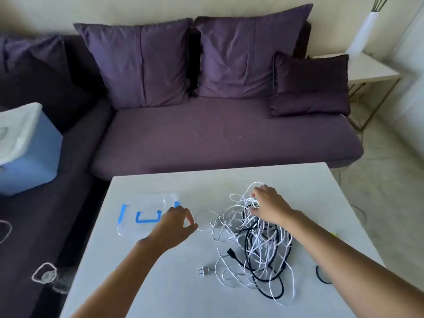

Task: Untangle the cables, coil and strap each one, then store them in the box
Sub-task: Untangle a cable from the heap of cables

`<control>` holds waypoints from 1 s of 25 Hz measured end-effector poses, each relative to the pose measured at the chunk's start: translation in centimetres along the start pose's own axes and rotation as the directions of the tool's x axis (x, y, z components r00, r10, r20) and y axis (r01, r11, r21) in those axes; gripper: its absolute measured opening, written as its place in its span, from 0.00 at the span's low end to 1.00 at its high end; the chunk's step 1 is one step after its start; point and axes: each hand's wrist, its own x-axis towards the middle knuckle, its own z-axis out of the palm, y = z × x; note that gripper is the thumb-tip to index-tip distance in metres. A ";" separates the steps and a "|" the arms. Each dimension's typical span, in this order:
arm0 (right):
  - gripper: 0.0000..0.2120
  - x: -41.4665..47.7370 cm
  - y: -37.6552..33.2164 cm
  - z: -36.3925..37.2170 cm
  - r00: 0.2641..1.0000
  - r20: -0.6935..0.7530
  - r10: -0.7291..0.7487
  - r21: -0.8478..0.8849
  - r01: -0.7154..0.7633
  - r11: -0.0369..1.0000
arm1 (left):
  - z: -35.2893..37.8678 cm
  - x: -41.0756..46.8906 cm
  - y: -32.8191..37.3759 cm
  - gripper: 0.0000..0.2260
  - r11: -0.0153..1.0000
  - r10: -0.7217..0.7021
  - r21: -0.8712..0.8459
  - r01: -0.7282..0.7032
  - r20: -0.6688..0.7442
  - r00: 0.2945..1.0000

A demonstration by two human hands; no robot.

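A tangled heap of white and black cables (257, 249) lies on the white table (160, 290), right of centre. A grey two-pin plug (206, 270) and a black plug (231, 252) stick out at its near left. My right hand (267, 205) is at the far top of the heap, fingers curled round white strands. My left hand (176, 222) pinches a white cable loop (204, 220) at the heap's left edge. A clear plastic box with blue latches (146, 214) sits on the table just left of my left hand.
A purple sofa (218, 134) with cushions runs behind and left of the table. A blue bin with a white liner (27, 152) stands on the sofa at left. A black loop (321, 275) lies by my right forearm. A side table (367, 67) holds a white vase.
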 end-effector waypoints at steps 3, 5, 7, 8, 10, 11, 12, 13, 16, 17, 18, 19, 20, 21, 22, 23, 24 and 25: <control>0.29 3.1 0.7 4.5 0.998 -0.031 -0.057 -0.126 0.053 0.991 | 4.3 2.8 -3.7 0.05 0.981 0.051 0.190 -0.039 -0.062 0.997; 0.34 4.9 0.8 7.1 0.998 0.013 -0.055 -0.150 0.056 0.987 | 6.8 4.4 -6.1 0.11 0.927 0.106 0.370 -0.062 -0.101 0.989; 0.36 6.3 1.4 9.1 0.996 0.069 -0.059 -0.203 0.072 0.977 | 8.7 5.5 -8.4 0.17 0.886 0.134 0.459 -0.069 -0.110 0.985; 0.36 6.9 1.5 9.8 0.994 0.091 -0.068 -0.243 0.089 0.966 | 9.5 5.9 -9.3 0.18 0.881 0.134 0.470 -0.062 -0.123 0.983; 0.34 8.0 1.9 10.8 0.989 0.115 -0.095 -0.314 0.127 0.941 | 10.7 7.1 -11.4 0.18 0.866 0.174 0.495 -0.066 -0.174 0.969; 0.32 8.3 2.0 11.0 0.989 0.104 -0.105 -0.333 0.134 0.933 | 10.9 7.7 -12.5 0.18 0.857 0.214 0.510 -0.077 -0.215 0.953; 0.30 8.6 2.1 11.3 0.990 0.081 -0.116 -0.347 0.137 0.928 | 11.0 8.2 -13.5 0.18 0.844 0.244 0.531 -0.071 -0.264 0.933; 0.29 8.8 2.2 11.6 0.990 0.062 -0.124 -0.366 0.138 0.920 | 10.8 8.7 -14.6 0.18 0.840 0.254 0.541 -0.046 -0.317 0.914; 0.27 9.0 2.3 11.9 0.989 0.038 -0.141 -0.413 0.144 0.899 | 9.2 9.6 -16.6 0.12 0.848 0.190 0.528 0.045 -0.381 0.905; 0.27 8.8 2.2 12.0 0.988 0.034 -0.148 -0.410 0.149 0.900 | 8.7 9.6 -16.9 0.09 0.846 0.165 0.530 0.057 -0.362 0.918; 0.26 8.6 2.3 12.1 0.988 0.014 -0.155 -0.375 0.149 0.915 | 8.4 9.6 -17.1 0.08 0.845 0.140 0.531 0.069 -0.344 0.929; 0.24 8.2 2.3 12.2 0.984 -0.042 -0.171 -0.313 0.150 0.938 | 8.2 9.5 -17.2 0.07 0.843 0.135 0.533 0.066 -0.329 0.935; 0.23 7.7 2.3 12.1 0.967 -0.155 -0.200 -0.225 0.163 0.961 | 8.1 9.4 -17.1 0.08 0.842 0.130 0.536 0.061 -0.312 0.941; 0.21 7.2 2.4 11.8 0.926 -0.314 -0.208 -0.143 0.171 0.975 | 8.1 9.3 -16.9 0.08 0.847 0.124 0.529 0.056 -0.298 0.947; 0.20 6.9 2.8 11.5 0.861 -0.480 -0.172 -0.088 0.147 0.985 | 8.1 9.1 -16.5 0.08 0.859 0.122 0.510 0.047 -0.293 0.948; 0.21 6.6 3.3 11.1 0.795 -0.598 -0.098 -0.062 0.076 0.995 | 8.3 8.7 -16.0 0.08 0.877 0.132 0.480 0.030 -0.301 0.945; 0.24 6.3 4.1 10.7 0.774 -0.633 0.013 -0.023 -0.036 0.999 | 8.5 8.3 -15.4 0.07 0.898 0.148 0.440 0.008 -0.319 0.936; 0.26 5.9 5.1 10.3 0.789 -0.597 0.143 0.034 -0.153 0.988 | 8.9 7.9 -14.6 0.07 0.923 0.171 0.384 -0.027 -0.346 0.923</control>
